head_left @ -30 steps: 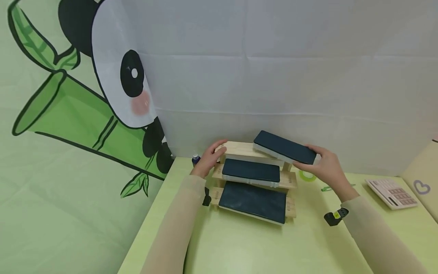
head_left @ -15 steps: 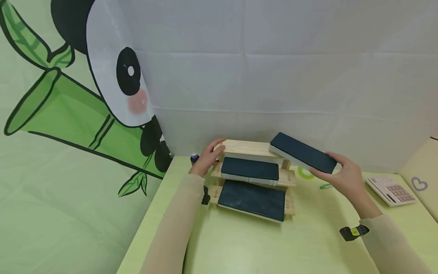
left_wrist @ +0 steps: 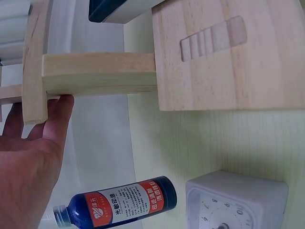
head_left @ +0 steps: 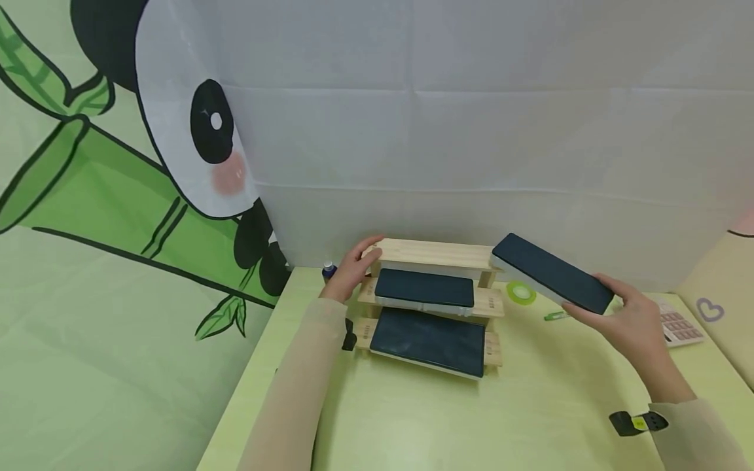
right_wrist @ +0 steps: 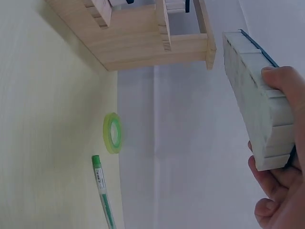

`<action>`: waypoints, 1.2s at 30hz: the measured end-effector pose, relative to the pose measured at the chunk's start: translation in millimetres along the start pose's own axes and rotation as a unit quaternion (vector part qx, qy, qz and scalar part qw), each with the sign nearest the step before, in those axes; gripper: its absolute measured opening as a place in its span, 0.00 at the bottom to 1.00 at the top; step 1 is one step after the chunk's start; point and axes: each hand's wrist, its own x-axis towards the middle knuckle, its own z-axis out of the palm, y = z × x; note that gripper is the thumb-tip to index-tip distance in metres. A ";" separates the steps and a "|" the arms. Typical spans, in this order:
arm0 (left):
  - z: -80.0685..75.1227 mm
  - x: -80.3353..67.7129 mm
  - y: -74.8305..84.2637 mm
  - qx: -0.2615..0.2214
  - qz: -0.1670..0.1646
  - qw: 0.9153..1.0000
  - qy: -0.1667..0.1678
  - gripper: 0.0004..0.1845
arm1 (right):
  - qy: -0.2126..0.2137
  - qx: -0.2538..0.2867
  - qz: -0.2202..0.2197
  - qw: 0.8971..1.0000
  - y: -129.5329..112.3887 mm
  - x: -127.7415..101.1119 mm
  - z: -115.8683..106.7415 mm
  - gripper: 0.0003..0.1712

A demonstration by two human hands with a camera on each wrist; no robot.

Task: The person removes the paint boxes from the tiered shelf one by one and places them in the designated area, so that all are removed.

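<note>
A three-tier wooden stand (head_left: pixel 436 252) sits at the back of the table. My left hand (head_left: pixel 351 271) grips the left end of its top board; in the left wrist view the fingers (left_wrist: pixel 59 119) reach behind the wood. White boxes with dark blue lids lie on the middle tier (head_left: pixel 424 288) and the bottom tier (head_left: pixel 427 343), the bottom one slightly askew. My right hand (head_left: pixel 633 320) holds another such white box with a dark blue lid (head_left: pixel 550 271) by its right end, tilted, in the air right of the stand. The right wrist view shows its white ribbed side (right_wrist: pixel 257 109).
Right of the stand lie a green tape roll (head_left: pixel 521 293), a green pen (head_left: pixel 556 316) and a calculator (head_left: pixel 680 324), partly behind my right hand. Left of it stand a blue ink bottle (left_wrist: pixel 124 202) and a white clock (left_wrist: pixel 233 205). A cloth wall (head_left: pixel 448 144) closes the back.
My right hand has carried the box rightward and slightly down, from over the top board to beside the stand. More of the top board shows. My left hand keeps its grip.
</note>
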 end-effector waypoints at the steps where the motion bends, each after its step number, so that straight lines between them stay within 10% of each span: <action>1: -0.1 1.3 -1.8 0.002 0.002 1.000 0.000 0.27 | 0.004 -0.001 0.002 1.000 2.1 -1.6 -1.2 0.49; 13: -1.3 8.2 -12.9 -0.006 -0.004 1.000 0.011 0.28 | 0.028 0.006 0.060 0.998 28.3 -33.2 -3.6 0.51; 36: -7.7 22.6 -35.4 0.014 0.003 1.000 0.010 0.28 | 0.030 -0.037 0.203 0.978 31.1 -98.1 57.4 0.54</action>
